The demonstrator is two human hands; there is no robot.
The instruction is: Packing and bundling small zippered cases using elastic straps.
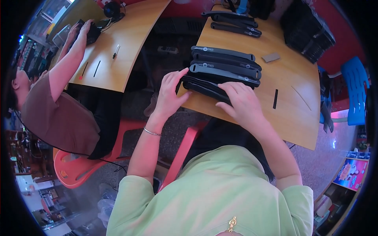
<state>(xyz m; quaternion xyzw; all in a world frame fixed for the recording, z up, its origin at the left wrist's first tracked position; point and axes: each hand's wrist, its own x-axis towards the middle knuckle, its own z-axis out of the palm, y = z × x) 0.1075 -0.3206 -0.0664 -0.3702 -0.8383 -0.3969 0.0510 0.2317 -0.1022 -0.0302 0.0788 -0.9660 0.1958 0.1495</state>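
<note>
Pale printing marks the dark straps (226, 71) on the tabletop (293, 122). At its near edge, the left hand (170, 92) half-opens around a black bundle's (204, 89) left end; the right hand (243, 103), partly curled, touches its right, grip unclear.

Blue plastic chair (356, 103) at right, pen (116, 52) on left-hand table (134, 33), co-worker (59, 114) in brown top

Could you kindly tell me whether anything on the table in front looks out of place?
Nothing looks spilled or plainly damaged. Mildly odd are the black strip and small brown piece, lying loose toward the right side of the table, apart from the gathered long dark pouches.
</note>
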